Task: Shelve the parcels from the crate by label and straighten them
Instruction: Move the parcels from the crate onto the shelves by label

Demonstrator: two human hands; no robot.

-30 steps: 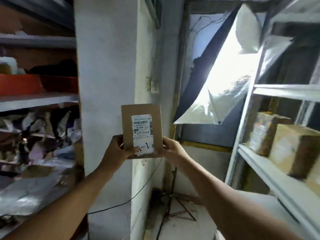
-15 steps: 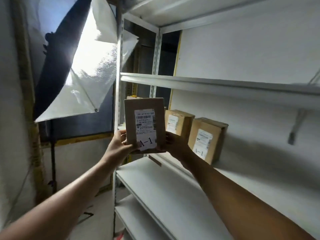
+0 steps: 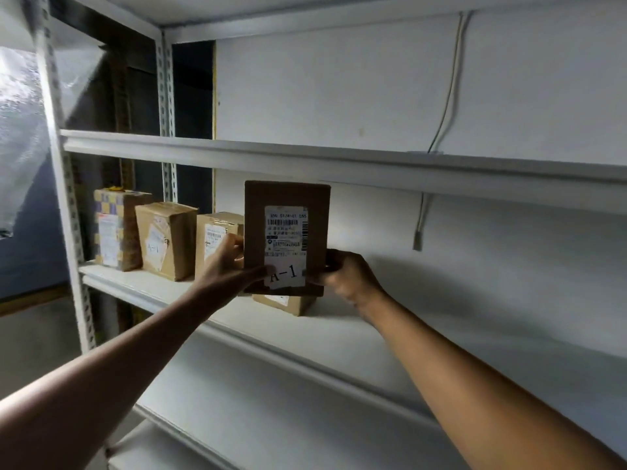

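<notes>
Parcels: five. One A-1 parcel point(image 3: 286, 237) pinched by left hand point(image 3: 228, 266) and right hand point(image 3: 346, 276); three shelved parcels point(image 3: 166, 239) left of the fingers; one parcel point(image 3: 288, 304) mostly hidden beneath.

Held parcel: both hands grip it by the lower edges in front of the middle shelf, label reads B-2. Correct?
Not quite. The head view shows the label on the held parcel reading A-1, not B-2. The rest stands: the left hand and the right hand both grip it by the lower edges in front of the middle shelf.
</notes>
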